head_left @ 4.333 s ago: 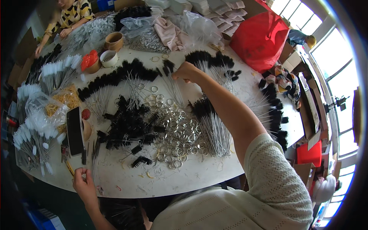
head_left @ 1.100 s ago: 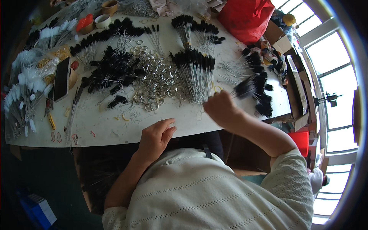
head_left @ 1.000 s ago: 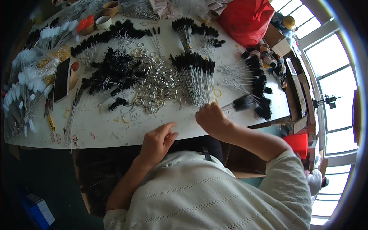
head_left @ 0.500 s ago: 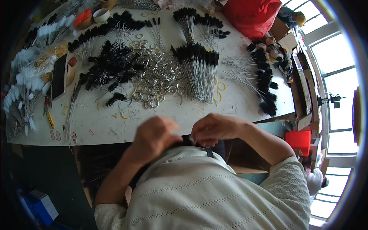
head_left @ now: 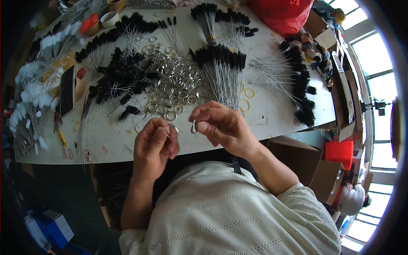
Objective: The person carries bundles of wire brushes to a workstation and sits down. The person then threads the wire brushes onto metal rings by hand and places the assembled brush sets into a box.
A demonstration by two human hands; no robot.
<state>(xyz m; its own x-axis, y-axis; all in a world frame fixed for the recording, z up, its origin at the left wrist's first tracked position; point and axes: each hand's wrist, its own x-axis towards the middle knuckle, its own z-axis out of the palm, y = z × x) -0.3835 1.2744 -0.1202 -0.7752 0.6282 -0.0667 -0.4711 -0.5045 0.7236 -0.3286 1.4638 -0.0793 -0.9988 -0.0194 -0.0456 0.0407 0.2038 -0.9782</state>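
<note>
Two hands are working just above the near edge of the white bench. Left hand is pinching one small metal split ring between thumb and fingertips. Right hand is gripping a second ring, held edge-on, silvery and thin. The two rings are sitting near each other, not touching.

On the bench: one loose pile of metal rings, too many to count; one bundle of black-tipped wire brushes just behind the right hand; one heap of black brushes; two yellow rubber bands; one phone lying at the left.
</note>
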